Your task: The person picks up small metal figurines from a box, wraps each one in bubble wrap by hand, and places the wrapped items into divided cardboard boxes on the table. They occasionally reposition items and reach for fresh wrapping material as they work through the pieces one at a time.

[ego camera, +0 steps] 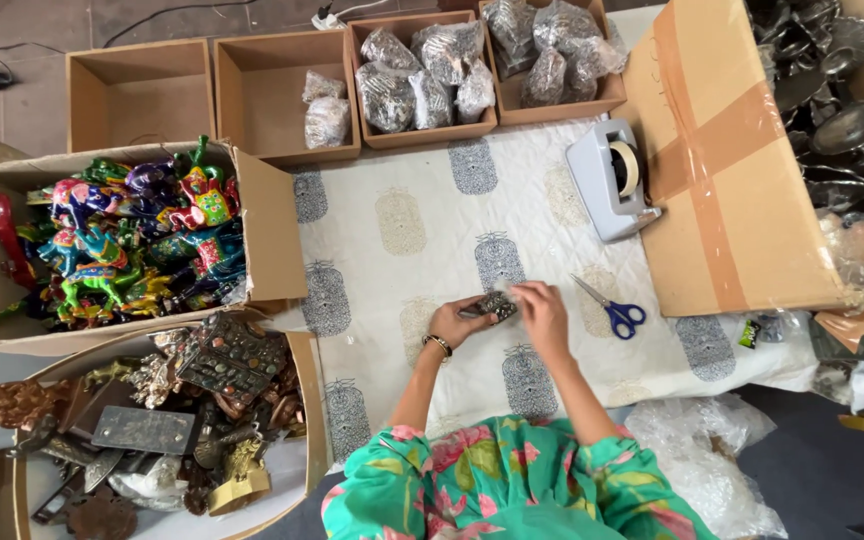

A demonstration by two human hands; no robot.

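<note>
Green floral sleeves (512,485), hands (502,315), scissors (612,310) beside, boxes around.

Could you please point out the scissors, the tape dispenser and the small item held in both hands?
Scissors (624,317), head view, on the blue handles.
Tape dispenser (602,185), head view, on its grey body.
Small dark metal piece (497,304), head view, on its middle, between the hands.

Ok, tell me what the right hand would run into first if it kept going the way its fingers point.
The right hand points up and left across the patterned cloth. Its fingers already touch the small dark metal piece that the left hand holds, so that comes first. Height above the cloth is hard to judge.
</note>
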